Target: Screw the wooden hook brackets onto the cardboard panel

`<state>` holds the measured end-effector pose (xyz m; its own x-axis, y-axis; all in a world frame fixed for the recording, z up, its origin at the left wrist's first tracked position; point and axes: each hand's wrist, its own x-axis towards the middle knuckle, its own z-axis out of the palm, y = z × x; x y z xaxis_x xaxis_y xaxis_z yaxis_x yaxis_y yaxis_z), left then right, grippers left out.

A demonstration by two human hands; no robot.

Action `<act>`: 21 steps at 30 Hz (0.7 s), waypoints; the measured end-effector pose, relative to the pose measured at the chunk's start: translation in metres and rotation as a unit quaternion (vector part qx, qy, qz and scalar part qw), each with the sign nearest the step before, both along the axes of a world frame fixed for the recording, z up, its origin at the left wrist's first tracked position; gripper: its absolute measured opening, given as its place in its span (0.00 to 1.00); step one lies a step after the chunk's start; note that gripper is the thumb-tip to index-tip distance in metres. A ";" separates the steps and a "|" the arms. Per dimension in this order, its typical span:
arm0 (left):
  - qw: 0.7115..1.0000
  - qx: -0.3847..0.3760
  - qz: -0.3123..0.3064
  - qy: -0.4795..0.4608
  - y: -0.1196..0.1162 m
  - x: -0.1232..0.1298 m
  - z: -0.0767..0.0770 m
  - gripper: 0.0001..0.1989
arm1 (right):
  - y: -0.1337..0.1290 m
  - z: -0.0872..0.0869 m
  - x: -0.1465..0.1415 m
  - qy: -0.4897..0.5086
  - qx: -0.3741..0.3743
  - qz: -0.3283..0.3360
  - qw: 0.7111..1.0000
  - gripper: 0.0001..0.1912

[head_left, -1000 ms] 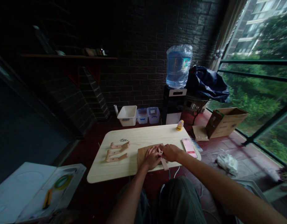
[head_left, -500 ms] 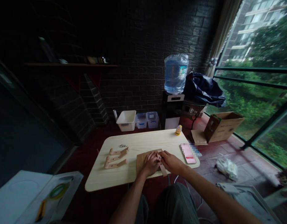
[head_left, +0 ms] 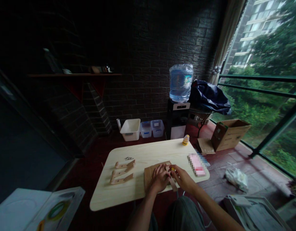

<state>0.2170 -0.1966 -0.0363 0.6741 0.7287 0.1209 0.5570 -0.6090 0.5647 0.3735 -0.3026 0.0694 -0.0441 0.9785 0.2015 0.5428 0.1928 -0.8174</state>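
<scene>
Near the table's front edge, a brown cardboard sheet point(head_left: 148, 175) lies under my hands. My left hand point(head_left: 159, 176) lies over it, its fingers closed against a light wooden strip point(head_left: 173, 186). The strip's lower end sticks out below the hands. Just right of it, my right hand point(head_left: 183, 178) is closed with fingertips pinched round a small yellow thing point(head_left: 173, 169), mostly hidden by the fingers. Left of the cardboard are several angled wooden pieces with holes point(head_left: 122, 179). Behind those pieces lies a small group of dark thin parts point(head_left: 129, 158), too small to name.
The pale table point(head_left: 109, 200) also bears a pink phone-like slab point(head_left: 197, 165) at right and a yellow-based clear bottle point(head_left: 185, 140) at the back corner. Beyond stand plastic bins point(head_left: 130, 130), a water dispenser point(head_left: 179, 118) and a cardboard box point(head_left: 231, 134). An opened white case point(head_left: 54, 208) is lower left.
The whole view has shifted, so the table sits lower in it. A yellow thing now shows at my right fingertips. My left hand stays on the wooden strip.
</scene>
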 end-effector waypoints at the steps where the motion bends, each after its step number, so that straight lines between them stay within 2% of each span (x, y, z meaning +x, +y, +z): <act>1: 1.000 -0.001 -0.003 -0.004 0.000 -0.001 0.000 0.08 | 0.000 0.000 -0.002 0.005 -0.008 -0.007 1.000 0.17; 6: 1.000 -0.002 -0.008 -0.017 0.003 -0.005 -0.009 0.09 | 0.001 0.000 -0.005 -0.008 -0.032 -0.049 0.998 0.15; 12: 1.000 0.000 -0.007 -0.005 0.007 -0.004 -0.018 0.09 | 0.004 0.005 -0.007 -0.017 -0.027 -0.042 0.999 0.12; 17: 1.000 0.003 0.001 -0.004 0.006 -0.004 -0.015 0.09 | 0.003 0.010 -0.006 -0.054 -0.047 -0.060 0.996 0.09; 21: 1.000 -0.008 -0.003 -0.009 0.002 -0.006 -0.008 0.09 | 0.002 0.005 0.000 -0.086 -0.044 -0.064 0.993 0.06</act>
